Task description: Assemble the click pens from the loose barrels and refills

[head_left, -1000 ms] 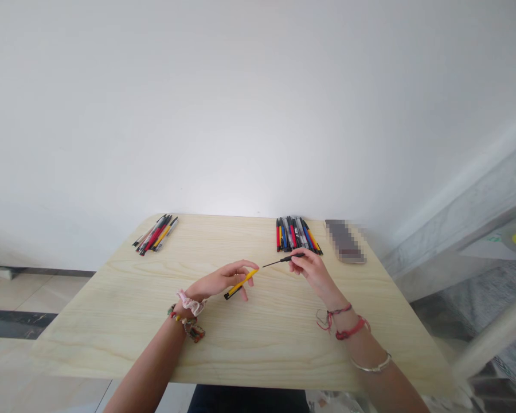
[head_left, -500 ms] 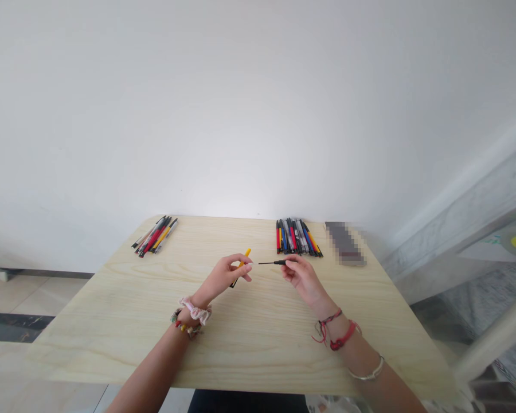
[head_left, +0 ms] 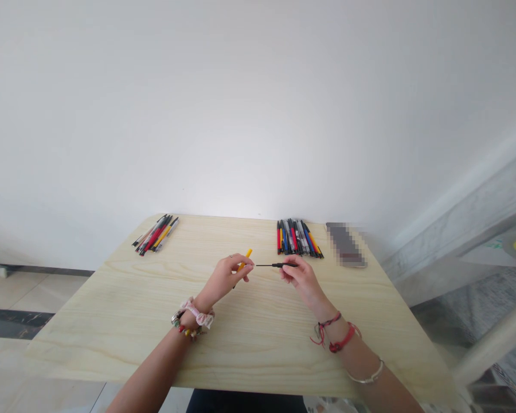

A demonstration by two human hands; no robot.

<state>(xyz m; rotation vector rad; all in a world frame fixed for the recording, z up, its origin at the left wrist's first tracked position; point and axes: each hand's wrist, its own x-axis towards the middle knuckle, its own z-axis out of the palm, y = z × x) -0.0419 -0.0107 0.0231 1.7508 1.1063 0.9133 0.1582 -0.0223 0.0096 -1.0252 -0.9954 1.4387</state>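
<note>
Holding two things: left hand (head_left: 223,279), one yellow barrel (head_left: 249,253); right hand (head_left: 305,280), one black rod (head_left: 277,265).

Behind the left fingers (head_left: 237,260) are worn a pale pink scrunchie (head_left: 203,319) and a multicoloured beaded bracelet (head_left: 187,331). Behind the right fingers (head_left: 290,271) come a reddish cord (head_left: 330,320), a red band (head_left: 346,338) and, farthest, a silvery bangle (head_left: 367,380).

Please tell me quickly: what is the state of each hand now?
Left hand: closed, holding a yellow pen body.
Right hand: closed, holding a black pen piece, its thin rod pointing toward the left hand.
</note>
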